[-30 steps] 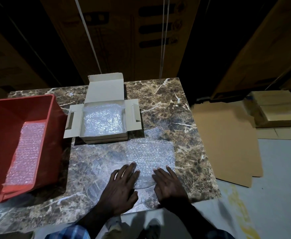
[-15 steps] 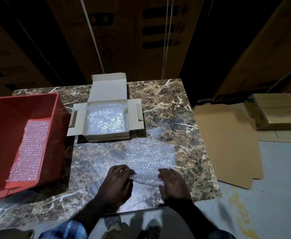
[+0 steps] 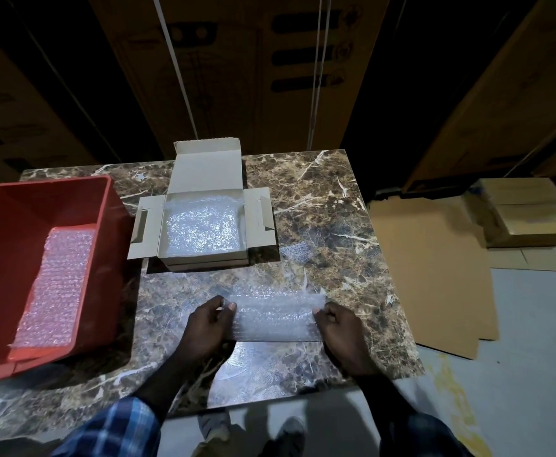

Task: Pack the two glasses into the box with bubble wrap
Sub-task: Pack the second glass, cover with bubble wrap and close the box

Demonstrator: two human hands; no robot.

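The person's left hand (image 3: 209,328) and right hand (image 3: 341,331) are bare, with no gloves, rings or watch showing. The left forearm is bare up to a sleeve (image 3: 118,427) of checked cloth in blue, lighter blue and white, with a loose cuff ending below the elbow. The right sleeve (image 3: 425,437) is in shadow and looks dark; a faint check can be made out, but its colours cannot be told. Below the near edge of the desk (image 3: 352,225), two shoes show on the floor: the left shoe (image 3: 214,427) and the right shoe (image 3: 290,433), both greyish and blurred.
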